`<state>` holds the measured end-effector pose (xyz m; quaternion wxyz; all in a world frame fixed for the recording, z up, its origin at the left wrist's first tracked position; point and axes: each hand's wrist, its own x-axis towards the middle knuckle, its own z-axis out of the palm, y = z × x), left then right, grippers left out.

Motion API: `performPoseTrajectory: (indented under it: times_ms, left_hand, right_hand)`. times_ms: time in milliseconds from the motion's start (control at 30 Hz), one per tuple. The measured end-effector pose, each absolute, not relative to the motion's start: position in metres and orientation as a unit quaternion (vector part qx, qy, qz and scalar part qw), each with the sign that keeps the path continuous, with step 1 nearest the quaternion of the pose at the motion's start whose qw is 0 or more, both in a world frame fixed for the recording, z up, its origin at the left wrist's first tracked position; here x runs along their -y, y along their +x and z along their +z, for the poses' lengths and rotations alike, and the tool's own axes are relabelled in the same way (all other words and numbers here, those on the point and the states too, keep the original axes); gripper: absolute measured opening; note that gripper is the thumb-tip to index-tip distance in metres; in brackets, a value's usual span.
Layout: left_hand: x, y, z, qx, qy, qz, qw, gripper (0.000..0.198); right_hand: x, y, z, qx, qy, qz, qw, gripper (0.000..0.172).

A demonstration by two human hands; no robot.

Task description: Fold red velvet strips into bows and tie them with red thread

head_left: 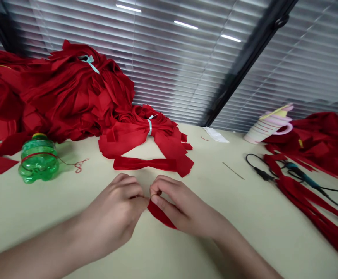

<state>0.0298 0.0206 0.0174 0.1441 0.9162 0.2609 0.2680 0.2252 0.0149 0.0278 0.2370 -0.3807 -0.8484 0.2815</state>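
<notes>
Got my left hand and right hand pinched together on a red strip, fingertips nearly touching. It pokes out under my right hand, down on the table.

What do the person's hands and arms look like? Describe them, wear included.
Left hand and right hand are bare: no gloves, rings or watch visible. The left forearm and right forearm are uncovered to the frame's edge; no sleeves in view.

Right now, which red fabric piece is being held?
The small red strip pinched between left hand and right hand; the tied bundle and big pile lie behind, untouched.
</notes>
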Motion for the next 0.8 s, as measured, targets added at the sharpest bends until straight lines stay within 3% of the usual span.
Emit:
performPoseTrajectory:
  times_ms: [133,367,533,800]
  left_hand:
    - [-0.026,0.030,0.018,-0.330,0.880,0.311,0.142,0.022]
    - [-0.026,0.032,0.022,-0.394,0.861,0.281,0.157,0.023]
    - [-0.029,0.033,0.024,-0.476,0.761,0.295,0.327,0.018]
    - [-0.032,0.039,0.027,-0.503,0.536,0.358,0.576,0.010]
  right_hand:
    - [-0.006,0.209,0.017,0.817,-0.434,0.196,0.325,0.011]
    - [0.004,0.195,0.004,0.836,-0.433,0.071,0.328,0.014]
    - [0.002,0.193,-0.003,0.815,-0.456,0.015,0.358,0.013]
    - [0.001,0.187,-0.010,0.795,-0.445,-0.207,0.357,0.010]
